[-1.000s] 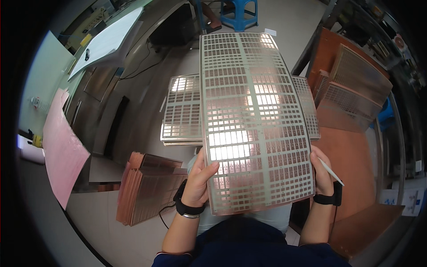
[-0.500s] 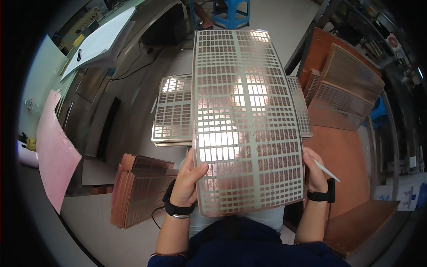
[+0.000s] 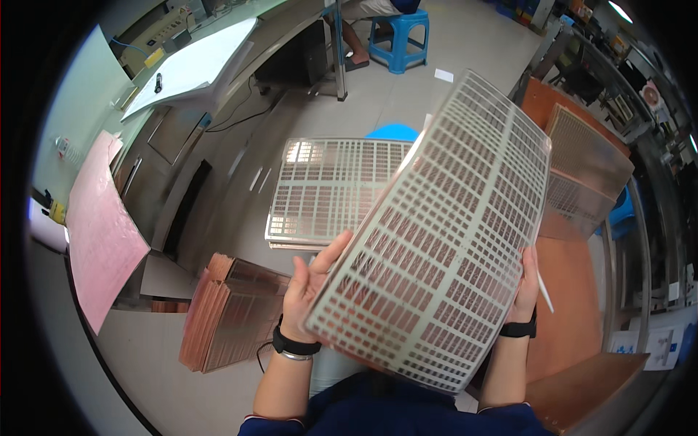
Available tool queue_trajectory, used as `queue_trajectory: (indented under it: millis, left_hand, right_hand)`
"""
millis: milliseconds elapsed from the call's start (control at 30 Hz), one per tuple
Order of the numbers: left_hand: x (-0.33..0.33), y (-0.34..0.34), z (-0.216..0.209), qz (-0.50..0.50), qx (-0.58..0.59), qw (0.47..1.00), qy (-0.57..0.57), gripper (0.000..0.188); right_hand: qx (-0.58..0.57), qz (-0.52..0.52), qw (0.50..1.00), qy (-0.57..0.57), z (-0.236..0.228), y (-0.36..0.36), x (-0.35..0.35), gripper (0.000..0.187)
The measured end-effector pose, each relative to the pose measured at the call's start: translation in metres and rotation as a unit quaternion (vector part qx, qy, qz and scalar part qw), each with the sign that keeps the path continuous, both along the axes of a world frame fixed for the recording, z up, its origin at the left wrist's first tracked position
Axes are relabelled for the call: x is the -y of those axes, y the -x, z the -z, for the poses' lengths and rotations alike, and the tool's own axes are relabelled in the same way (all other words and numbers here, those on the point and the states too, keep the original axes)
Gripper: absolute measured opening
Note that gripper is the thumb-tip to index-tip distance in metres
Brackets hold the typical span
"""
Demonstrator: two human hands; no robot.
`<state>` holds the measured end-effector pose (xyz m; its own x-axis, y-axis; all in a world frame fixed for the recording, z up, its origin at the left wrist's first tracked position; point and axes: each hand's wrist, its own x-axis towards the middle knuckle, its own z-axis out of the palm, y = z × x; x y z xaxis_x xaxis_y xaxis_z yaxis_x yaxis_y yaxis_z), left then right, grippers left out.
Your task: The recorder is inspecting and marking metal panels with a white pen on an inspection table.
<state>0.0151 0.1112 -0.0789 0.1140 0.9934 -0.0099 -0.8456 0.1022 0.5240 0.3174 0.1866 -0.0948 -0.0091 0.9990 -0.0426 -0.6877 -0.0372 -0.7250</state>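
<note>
A large, thin circuit board panel [image 3: 443, 247], patterned with copper-coloured rectangles and pale green strips, slants up to the right in front of me. My left hand [image 3: 309, 291] supports its lower left edge, thumb raised clear and the other fingers partly hidden behind the panel. At the right edge, my right hand [image 3: 525, 291] is closed on the panel, its fingers partly hidden. A slim white stick [image 3: 544, 293], pen-like, juts out beside that hand. Behind the held panel lies a stack of similar panels [image 3: 327, 192], partly covered by it.
More panels [image 3: 233, 316] stand upright at lower left. Others [image 3: 585, 171] lean against a brown board [image 3: 574, 283] on the right. A pink sheet [image 3: 105, 232] hangs from the left bench. Farther off, a person sits on a blue stool [image 3: 399, 42].
The panel has tilted, its far end swinging right and its near end lower. More of the stack behind shows now. My left thumb has come off the panel's face.
</note>
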Motion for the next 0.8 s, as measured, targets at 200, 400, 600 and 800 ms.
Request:
queue_trajectory:
  millis: [200,400,600,800]
  left_hand:
    - [0.016,-0.027,0.027,-0.037,0.013,0.999,0.025,0.056]
    - [0.003,-0.013,0.039,-0.096,-0.03,0.993,0.067,0.037]
    - [0.006,0.024,0.051,-0.155,-0.12,0.972,0.133,0.031]
    - [0.017,0.057,0.075,-0.211,-0.157,0.948,0.181,0.031]
  right_hand:
    - [-0.065,0.049,0.997,-0.012,0.027,-0.004,0.009,0.026]
    - [-0.072,-0.01,0.996,-0.048,0.01,-0.022,0.013,0.026]
    - [-0.05,0.211,0.975,0.037,0.055,-0.154,0.004,0.036]
    - [-0.061,0.205,0.973,0.085,0.074,-0.15,0.016,0.036]
